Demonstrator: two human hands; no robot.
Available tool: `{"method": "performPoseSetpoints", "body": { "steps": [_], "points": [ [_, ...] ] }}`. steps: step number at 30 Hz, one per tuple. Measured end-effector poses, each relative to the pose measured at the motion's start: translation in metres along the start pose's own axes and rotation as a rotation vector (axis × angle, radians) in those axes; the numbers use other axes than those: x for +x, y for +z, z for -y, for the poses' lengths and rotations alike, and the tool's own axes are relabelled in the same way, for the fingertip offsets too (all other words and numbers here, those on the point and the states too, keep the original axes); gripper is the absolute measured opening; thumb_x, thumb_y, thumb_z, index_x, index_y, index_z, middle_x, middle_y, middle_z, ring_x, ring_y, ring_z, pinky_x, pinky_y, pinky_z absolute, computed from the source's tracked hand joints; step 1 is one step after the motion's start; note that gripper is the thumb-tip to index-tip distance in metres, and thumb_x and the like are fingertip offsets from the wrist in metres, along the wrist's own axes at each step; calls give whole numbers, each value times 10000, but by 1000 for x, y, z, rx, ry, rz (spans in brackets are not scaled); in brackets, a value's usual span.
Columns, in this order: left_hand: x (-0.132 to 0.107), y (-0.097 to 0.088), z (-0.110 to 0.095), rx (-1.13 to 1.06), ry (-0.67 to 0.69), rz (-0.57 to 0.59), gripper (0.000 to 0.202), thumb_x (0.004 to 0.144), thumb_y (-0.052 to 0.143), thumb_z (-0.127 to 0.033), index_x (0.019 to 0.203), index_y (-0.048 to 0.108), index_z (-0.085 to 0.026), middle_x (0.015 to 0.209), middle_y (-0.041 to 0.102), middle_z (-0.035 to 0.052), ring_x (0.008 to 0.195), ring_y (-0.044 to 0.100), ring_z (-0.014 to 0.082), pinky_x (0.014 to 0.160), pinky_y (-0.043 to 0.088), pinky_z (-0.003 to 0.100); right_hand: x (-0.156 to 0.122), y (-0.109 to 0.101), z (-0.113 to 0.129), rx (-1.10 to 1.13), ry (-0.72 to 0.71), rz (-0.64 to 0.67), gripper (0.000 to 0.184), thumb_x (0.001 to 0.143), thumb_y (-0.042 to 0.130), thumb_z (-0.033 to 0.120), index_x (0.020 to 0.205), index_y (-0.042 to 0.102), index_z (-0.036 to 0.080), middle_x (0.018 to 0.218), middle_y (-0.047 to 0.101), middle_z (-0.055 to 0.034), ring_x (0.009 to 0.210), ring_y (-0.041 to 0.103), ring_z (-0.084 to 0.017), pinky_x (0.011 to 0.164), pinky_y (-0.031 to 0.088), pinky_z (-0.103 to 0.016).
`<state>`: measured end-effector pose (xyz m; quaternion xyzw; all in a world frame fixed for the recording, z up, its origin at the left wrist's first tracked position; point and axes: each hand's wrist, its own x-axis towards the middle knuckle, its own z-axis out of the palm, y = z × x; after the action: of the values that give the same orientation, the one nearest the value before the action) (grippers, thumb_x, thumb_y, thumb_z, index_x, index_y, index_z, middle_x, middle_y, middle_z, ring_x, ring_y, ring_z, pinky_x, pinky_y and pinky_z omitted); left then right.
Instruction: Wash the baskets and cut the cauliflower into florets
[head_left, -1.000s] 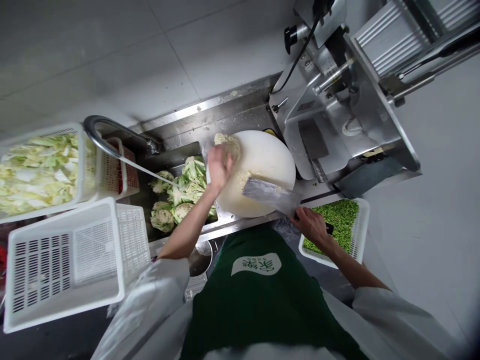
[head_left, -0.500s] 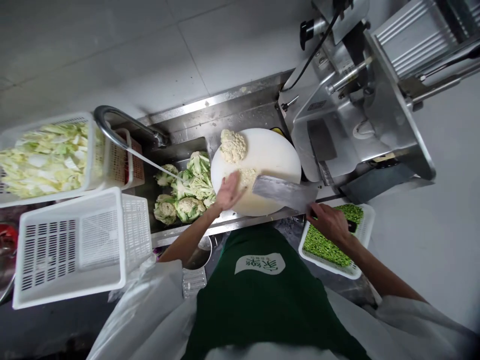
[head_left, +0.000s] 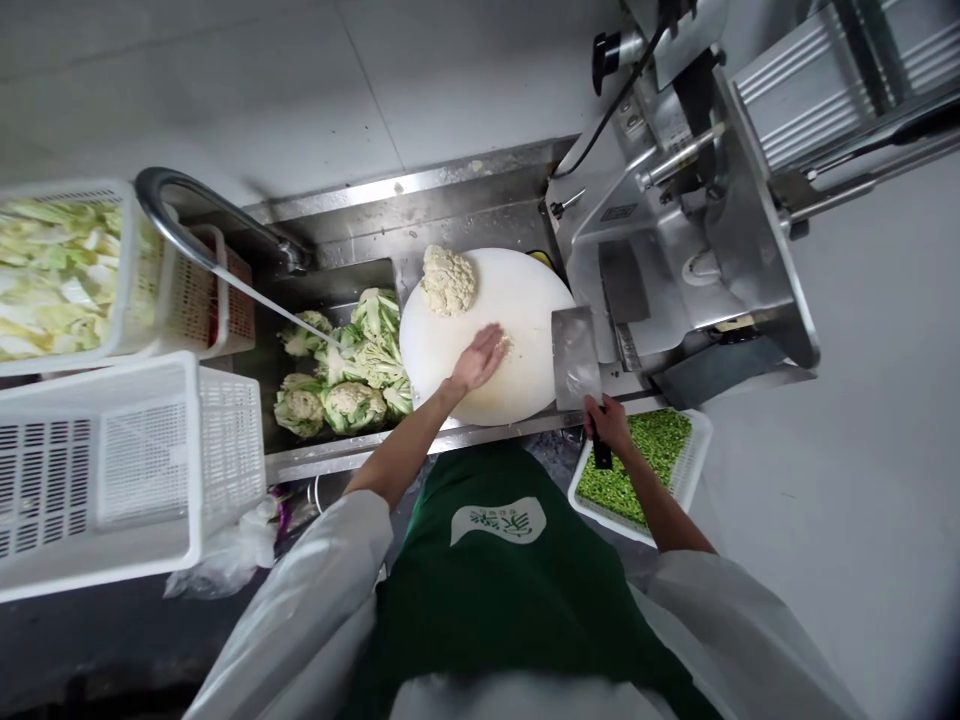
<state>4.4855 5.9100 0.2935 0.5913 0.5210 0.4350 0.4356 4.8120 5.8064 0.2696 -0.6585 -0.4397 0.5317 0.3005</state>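
Note:
A round white cutting board [head_left: 517, 300] lies on the steel counter. A trimmed cauliflower head [head_left: 448, 279] sits at its far left edge. My left hand [head_left: 479, 358] lies flat with fingers stretched out over cauliflower crumbs near the board's middle. My right hand [head_left: 607, 425] grips the black handle of a cleaver [head_left: 576, 344], whose wide blade rests on the board's right edge, pointing away from me.
The sink [head_left: 330, 350] left of the board holds several leafy cauliflowers, under a running tap [head_left: 202, 215]. White crates stand at left, one [head_left: 67, 270] with chopped cabbage, one [head_left: 105, 470] empty. A tray of chopped greens [head_left: 645, 465] sits at right, below a steel slicing machine [head_left: 675, 210].
My left hand left the cauliflower head and moved to the crumbs at the board's middle. The cleaver swung from lying across the board to pointing away at its right edge.

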Motion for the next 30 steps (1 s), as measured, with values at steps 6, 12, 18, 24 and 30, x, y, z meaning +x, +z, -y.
{"method": "performPoseSetpoints", "body": {
  "steps": [6, 12, 18, 24, 30],
  "points": [
    [-19, 4, 14, 217, -1, -377, 676, 979, 576, -595, 1492, 569, -155, 1682, 404, 172, 1643, 191, 282, 1352, 58, 515, 17, 31, 16, -97, -40, 87, 490, 850, 584, 735, 774, 437, 274, 510, 533, 23, 403, 492, -158, 402, 409, -294],
    [-12, 33, 21, 335, -2, -347, 749, 993, 504, -635, 1571, 489, -158, 1710, 356, 166, 1643, 181, 312, 1352, 57, 535, 3, 98, 37, -195, -120, 233, 366, 959, 504, 588, 790, 433, 271, 494, 512, 54, 404, 494, -148, 451, 411, -270],
    [-36, 30, 17, 254, 22, -453, 703, 981, 548, -638, 1565, 518, -248, 1733, 324, 95, 1635, 213, 300, 1360, 138, 497, -25, 148, 35, -315, -179, 319, 319, 1002, 453, 517, 805, 458, 266, 512, 532, 37, 518, 580, -183, 544, 457, -272],
    [-139, -47, -9, 325, -30, -806, 615, 1066, 395, -571, 1603, 469, -280, 1730, 333, 67, 1622, 259, 278, 1351, 216, 520, -89, 206, 49, -551, -530, 471, 324, 1000, 405, 492, 780, 488, 268, 635, 626, -55, 658, 652, -245, 631, 483, -325],
    [-326, -173, -43, 279, -48, -1424, 512, 1036, 529, -536, 1467, 631, -278, 1665, 451, 68, 1592, 331, 301, 1351, 212, 538, -197, 324, 87, -730, -910, 955, 345, 1054, 349, 427, 890, 595, 250, 691, 696, -82, 698, 716, -274, 622, 451, -324]
  ]
}}
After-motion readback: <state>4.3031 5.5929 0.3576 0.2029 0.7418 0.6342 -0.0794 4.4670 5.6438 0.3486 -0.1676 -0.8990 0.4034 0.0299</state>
